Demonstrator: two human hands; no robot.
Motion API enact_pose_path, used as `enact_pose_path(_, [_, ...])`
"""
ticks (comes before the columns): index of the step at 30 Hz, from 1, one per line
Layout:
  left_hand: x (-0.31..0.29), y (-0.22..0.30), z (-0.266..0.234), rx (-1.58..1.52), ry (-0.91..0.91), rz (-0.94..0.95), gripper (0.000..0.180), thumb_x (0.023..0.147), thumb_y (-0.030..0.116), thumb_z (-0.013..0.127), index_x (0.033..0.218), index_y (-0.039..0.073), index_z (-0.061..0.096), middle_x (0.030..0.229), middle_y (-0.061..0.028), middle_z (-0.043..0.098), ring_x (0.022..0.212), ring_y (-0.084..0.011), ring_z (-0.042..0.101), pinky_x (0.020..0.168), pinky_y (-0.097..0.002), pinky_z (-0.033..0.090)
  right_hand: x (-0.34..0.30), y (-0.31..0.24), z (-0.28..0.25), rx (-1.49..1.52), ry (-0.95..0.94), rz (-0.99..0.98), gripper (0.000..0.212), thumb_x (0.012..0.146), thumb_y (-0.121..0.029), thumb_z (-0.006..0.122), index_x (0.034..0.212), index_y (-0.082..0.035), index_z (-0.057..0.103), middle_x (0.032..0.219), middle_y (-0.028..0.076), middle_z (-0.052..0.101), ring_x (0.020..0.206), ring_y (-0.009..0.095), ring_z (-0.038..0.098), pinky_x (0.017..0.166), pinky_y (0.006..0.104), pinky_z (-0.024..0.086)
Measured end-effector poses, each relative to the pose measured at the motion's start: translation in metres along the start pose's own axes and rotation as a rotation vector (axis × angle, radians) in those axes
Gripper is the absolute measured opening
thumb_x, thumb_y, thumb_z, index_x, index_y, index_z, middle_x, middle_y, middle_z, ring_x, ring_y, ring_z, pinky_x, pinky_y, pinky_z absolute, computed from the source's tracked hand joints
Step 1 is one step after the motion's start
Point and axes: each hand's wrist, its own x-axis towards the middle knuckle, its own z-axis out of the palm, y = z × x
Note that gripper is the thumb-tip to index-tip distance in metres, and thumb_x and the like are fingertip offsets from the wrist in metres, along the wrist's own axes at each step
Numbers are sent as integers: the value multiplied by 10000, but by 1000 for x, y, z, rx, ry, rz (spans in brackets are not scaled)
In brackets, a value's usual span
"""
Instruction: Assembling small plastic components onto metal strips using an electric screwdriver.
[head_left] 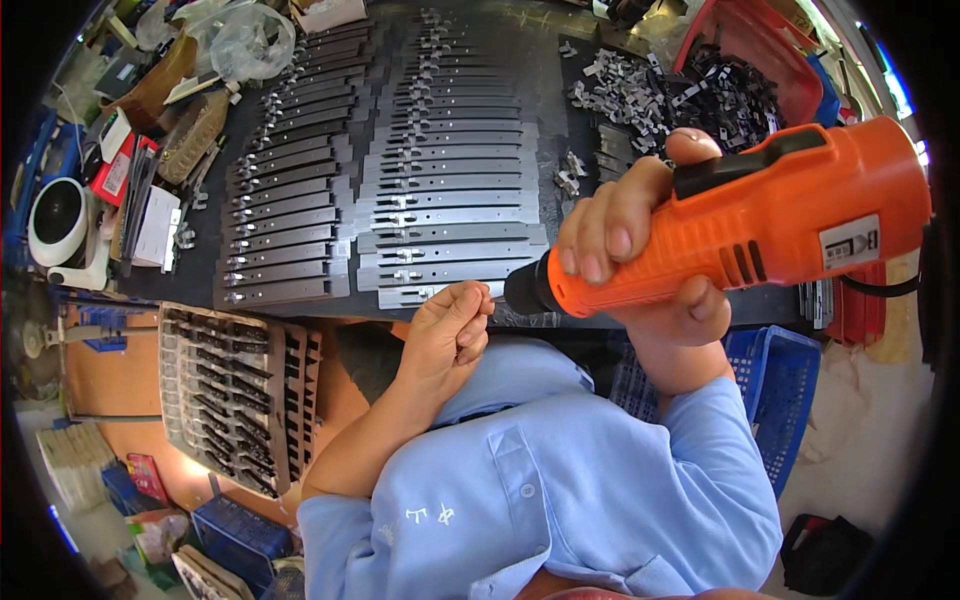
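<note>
Nearest to you, your right hand (625, 215) grasps an orange power driver (705, 248), held raised over the near edge of the bench, its black nose (528, 289) pointing left. Just beside that nose, your left hand (450, 325) is pinched, fingertips together; you may have something tiny between them, but I cannot tell. With those fingers in line with the nose, a press of the trigger now could catch skin, and a loose pinch could drop whatever small part might be there. Beyond, two columns of flat metal strips (450, 205) lie closely ranked, many overlapping, so a knock from the driver's heavy body, were you to lower it carelessly, could skew the rows. Farther off to the right, small metal clips (620, 95) lie heaped beside a red bin (800, 100); a sweeping elbow could scatter them. As for writing, your blue shirt (590, 480) bears white stitched characters, the driver carries a pale printed label (850, 243), and a red-and-white box (113, 170) at far left has print too small to make out.
</note>
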Motion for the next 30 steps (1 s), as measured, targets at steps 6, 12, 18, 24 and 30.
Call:
enact_pose_path(6, [1,-2,5,-14,-1,-98,188,847,229,488,845,46,533,739,-32,521,451,-31,340,354,-155,242,-1,1,2,-34,-9,54,702,735,-320,613,1257,-76,212,792,59,466,648,183,527,613,320,438])
enact_pose_path(12, [2,-4,8,-35,-17,-113,176,845,226,494,821,57,536,687,-23,528,428,-41,332,349,-166,246,0,10,-3,45,-46,-48,724,638,-122,636,1212,35,224,736,84,494,634,166,546,546,252,471])
enact_pose_path(18, [-2,-6,15,167,144,52,196,832,200,522,901,22,566,637,-12,501,435,-46,338,363,-173,246,-6,-6,-4,-225,-165,66,704,692,-284,682,1225,-70,277,737,59,484,623,185,534,588,323,451])
enact_pose_path(24, [-8,8,20,272,198,225,212,826,126,525,1002,18,570,650,-18,496,456,-31,345,369,-162,248,-22,5,-17,-372,-119,181,664,684,-183,649,1202,-23,265,759,83,481,659,178,524,598,302,446])
enact_pose_path(30, [-2,3,16,118,154,160,95,819,107,527,860,32,570,687,-37,525,465,-28,359,363,-150,256,-27,19,-24,-329,23,271,617,668,-122,631,1163,-3,281,776,88,484,695,177,530,604,278,440])
